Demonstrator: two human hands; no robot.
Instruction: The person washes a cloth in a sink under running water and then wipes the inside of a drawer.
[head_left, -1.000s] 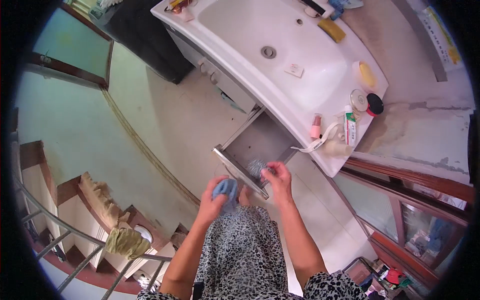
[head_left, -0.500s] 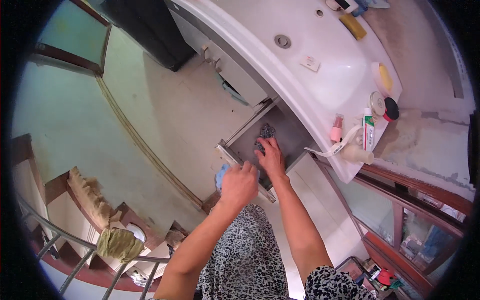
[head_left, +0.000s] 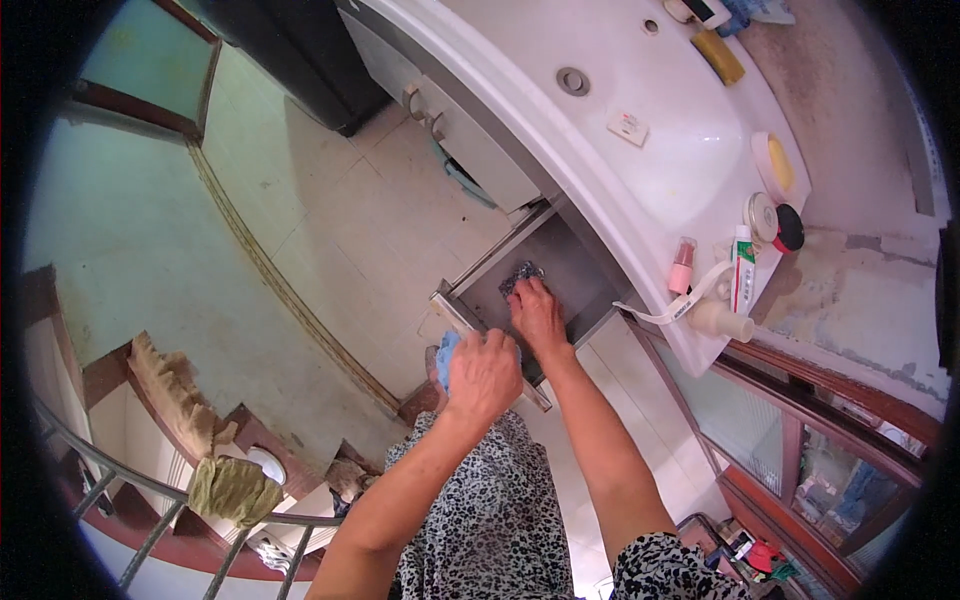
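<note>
Now your hands work at the open drawer (head_left: 560,285).
Your left hand (head_left: 484,372) curls its fingers around a blue cloth (head_left: 446,357); your right hand (head_left: 537,312) presses a dark scrubber (head_left: 520,276) just beyond its fingertips.

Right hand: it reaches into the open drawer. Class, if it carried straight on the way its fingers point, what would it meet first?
The right hand would likely meet the dark scouring pad lying at its fingertips, inside the grey drawer; depth is unclear.
</note>
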